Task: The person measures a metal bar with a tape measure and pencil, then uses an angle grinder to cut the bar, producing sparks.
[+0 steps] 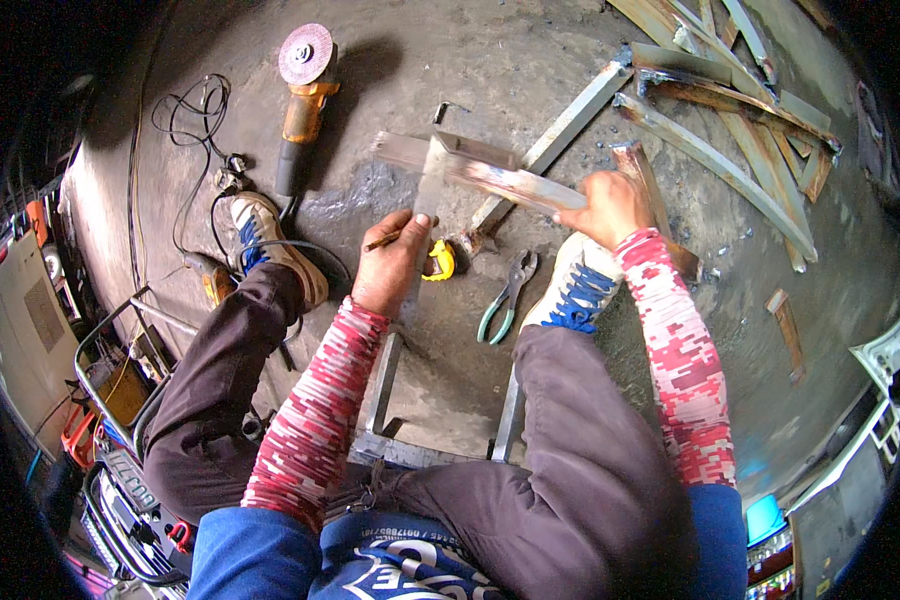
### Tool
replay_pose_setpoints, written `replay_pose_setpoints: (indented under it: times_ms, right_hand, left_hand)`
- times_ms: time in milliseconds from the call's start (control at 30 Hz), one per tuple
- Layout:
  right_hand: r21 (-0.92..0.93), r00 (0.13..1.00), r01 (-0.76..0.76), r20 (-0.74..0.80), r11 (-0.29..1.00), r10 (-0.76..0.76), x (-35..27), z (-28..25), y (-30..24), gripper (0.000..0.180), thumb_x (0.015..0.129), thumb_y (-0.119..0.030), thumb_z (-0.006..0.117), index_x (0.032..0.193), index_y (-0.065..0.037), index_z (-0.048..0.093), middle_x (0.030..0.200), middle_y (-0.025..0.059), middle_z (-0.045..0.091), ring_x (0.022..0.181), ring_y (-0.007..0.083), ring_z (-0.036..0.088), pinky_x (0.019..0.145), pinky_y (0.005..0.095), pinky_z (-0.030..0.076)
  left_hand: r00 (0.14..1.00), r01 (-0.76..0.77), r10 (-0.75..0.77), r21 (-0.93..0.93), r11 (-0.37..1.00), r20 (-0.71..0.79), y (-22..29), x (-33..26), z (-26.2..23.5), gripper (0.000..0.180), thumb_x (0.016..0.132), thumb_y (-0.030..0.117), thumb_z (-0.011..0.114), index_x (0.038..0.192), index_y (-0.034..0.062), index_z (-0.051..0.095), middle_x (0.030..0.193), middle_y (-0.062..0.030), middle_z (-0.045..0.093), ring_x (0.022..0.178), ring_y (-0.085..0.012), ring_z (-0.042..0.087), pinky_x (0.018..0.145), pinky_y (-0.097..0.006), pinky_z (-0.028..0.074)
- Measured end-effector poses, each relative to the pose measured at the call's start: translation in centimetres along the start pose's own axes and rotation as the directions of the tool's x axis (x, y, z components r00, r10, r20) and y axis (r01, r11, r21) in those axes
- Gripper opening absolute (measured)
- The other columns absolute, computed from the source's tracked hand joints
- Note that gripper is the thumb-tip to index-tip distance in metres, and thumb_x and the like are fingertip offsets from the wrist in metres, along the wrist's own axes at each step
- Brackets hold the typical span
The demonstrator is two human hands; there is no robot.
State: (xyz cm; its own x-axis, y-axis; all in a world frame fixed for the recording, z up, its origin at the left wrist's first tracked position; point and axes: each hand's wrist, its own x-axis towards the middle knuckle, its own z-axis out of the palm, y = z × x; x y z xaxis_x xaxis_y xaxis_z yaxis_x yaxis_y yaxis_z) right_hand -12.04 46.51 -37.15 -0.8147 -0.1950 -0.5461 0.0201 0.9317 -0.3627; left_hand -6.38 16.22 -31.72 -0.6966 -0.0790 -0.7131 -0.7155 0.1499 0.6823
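My left hand is closed round a flat grey metal strip, perhaps a square's blade, with a pencil between its fingers. The strip's upper end meets a length of rusty, partly bare metal bar, smeared by motion. My right hand grips this bar by its right end. Under my hands on the floor lie a yellow tape measure and pliers with green handles.
An angle grinder lies at the upper left beside coiled black cable. Welded and loose metal bars spread over the upper right. A long metal bar lies behind my hands. My shoes flank the work area.
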Motion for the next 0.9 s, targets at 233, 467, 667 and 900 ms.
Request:
replay_pose_setpoints:
  times_ms: [233,467,667,900]
  right_hand:
    - [0.179,0.94,0.24,-0.288,0.954,-0.182,-1.0,3.2,-5.2,0.036,0.079,-0.027,0.085,0.102,-0.003,0.074,0.1,0.0196,0.072,0.096,0.0397,0.069,0.087,0.0493,0.055]
    - [0.184,0.886,0.071,-0.463,0.98,0.023,-3.8,2.4,-2.5,0.038,0.08,-0.021,0.082,0.112,-0.002,0.075,0.106,0.0164,0.071,0.102,0.0389,0.064,0.095,0.0464,0.05]
    - [0.084,0.938,0.03,-0.346,0.996,0.001,-3.1,2.3,-4.0,0.047,0.077,-0.025,0.084,0.118,-0.007,0.072,0.114,0.0128,0.069,0.114,0.0351,0.059,0.099,0.0515,0.046]
    - [0.146,0.912,0.133,-0.406,0.98,-0.063,-3.6,2.1,-6.5,0.06,0.079,-0.023,0.083,0.133,-0.007,0.062,0.119,0.0154,0.067,0.115,0.0371,0.061,0.097,0.0501,0.047]
  left_hand:
    - [1.0,-0.017,0.017,-0.037,0.999,0.019,1.0,0.0,-2.3,0.032,0.108,0.029,0.059,0.106,-0.0012,0.069,0.076,-0.0031,0.063,0.062,-0.0112,0.06,0.059,-0.026,0.047]
    - [0.997,-0.07,0.07,-0.001,0.998,-0.026,-0.7,0.9,-2.0,0.032,0.108,0.029,0.058,0.108,-0.0011,0.069,0.079,-0.0032,0.064,0.064,-0.0114,0.06,0.06,-0.027,0.049]
    - [0.935,-0.166,0.113,-0.136,0.977,-0.335,-4.1,-2.6,-2.6,0.025,0.108,0.026,0.057,0.108,0.0015,0.063,0.087,-0.0029,0.063,0.071,-0.0118,0.058,0.064,-0.028,0.047]
    - [0.872,-0.072,-0.052,-0.232,0.97,-0.488,-6.4,-6.5,-4.3,0.02,0.107,0.022,0.054,0.109,0.0035,0.062,0.083,-0.0023,0.058,0.066,-0.0116,0.053,0.059,-0.029,0.047]
